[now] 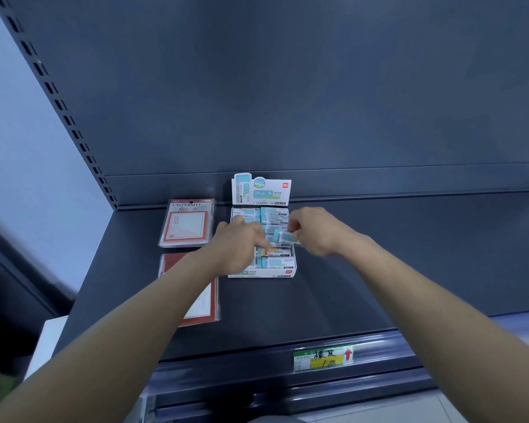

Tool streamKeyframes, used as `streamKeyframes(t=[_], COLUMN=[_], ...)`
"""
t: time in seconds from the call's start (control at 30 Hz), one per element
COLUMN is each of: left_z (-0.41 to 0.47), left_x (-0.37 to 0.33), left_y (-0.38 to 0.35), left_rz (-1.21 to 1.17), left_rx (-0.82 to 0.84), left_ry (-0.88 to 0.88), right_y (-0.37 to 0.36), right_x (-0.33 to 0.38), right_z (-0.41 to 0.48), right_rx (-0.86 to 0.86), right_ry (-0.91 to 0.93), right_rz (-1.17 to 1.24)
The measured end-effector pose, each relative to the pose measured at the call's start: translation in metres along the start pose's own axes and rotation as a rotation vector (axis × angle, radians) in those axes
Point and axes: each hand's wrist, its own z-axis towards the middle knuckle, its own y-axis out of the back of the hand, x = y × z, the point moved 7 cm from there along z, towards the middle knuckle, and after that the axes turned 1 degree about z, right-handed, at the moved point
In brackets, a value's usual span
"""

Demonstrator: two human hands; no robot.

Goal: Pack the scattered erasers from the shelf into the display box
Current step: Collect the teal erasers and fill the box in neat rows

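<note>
White cardboard display box (283, 272) with teal print and an upright header card, open at the top, standing on the dark grey metal shelf (379, 254) close to the back panel. Inside the box, rows of small white-and-teal wrapped erasers (274, 215), packed side by side and filling most of it. Above the middle of the box, right hand (313, 232) with fingertips pressed together, pinching one white-and-teal wrapped eraser (288, 237), tilted and held just over the packed rows. Over the left half of the box, left hand (237, 244) palm down, fingers loosely curled, one fingertip touching the erasers in a front row; whether gripping anything, cannot tell. Left of the box, two flat clear-wrapped packs of red-bordered paper: the far pack (187, 223), printed "UNIVERSITY", just beside the box's back corner, and the near pack (196, 303), partly hidden beneath the left forearm. Below the box, on the shelf's front rail, green-and-yellow price label (322, 357) with handwritten black characters and a red arrow.
</note>
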Motion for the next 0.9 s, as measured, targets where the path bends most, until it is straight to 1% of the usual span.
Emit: streamKeyframes(t=[0.1, 0.17, 0.4, 0.5, 0.57, 0.67, 0.77, 0.83, 0.9], left_z=[-0.007, -0.012, -0.022, -0.022, -0.02, -0.016, -0.011, -0.008, -0.008], left_x=[0.015, 0.018, 0.026, 0.029, 0.029, 0.03, 0.031, 0.033, 0.036], left_y=[0.018, 0.024, 0.002, 0.0, 0.001, 0.008, 0.016, 0.011, 0.004], left_rz=[-0.093, -0.133, -0.137, -0.175, -0.173, -0.184, -0.101, -0.02, -0.01], left_rx=[-0.142, -0.199, -0.118, -0.105, -0.089, -0.136, -0.212, -0.183, -0.157], left_ry=[0.078, 0.098, 0.171, 0.18, 0.175, 0.17, 0.173, 0.165, 0.163], right_y=[-0.012, -0.018, -0.019, -0.022, -0.017, -0.008, -0.015, -0.023, -0.026], right_x=[0.003, 0.007, 0.009, 0.009, 0.007, 0.002, 0.001, 0.002, 0.005], right_z=[0.004, 0.008, 0.016, 0.016, 0.018, 0.022, 0.023, 0.022, 0.021], right_rx=[0.042, 0.062, -0.014, -0.026, -0.063, -0.151, -0.116, -0.063, -0.045], right_ry=[0.019, 0.027, 0.027, 0.02, 0.013, -0.014, -0.006, 0.01, 0.025], right_rz=[0.02, 0.037, 0.036, 0.045, 0.056, 0.075, 0.003, -0.03, -0.061])
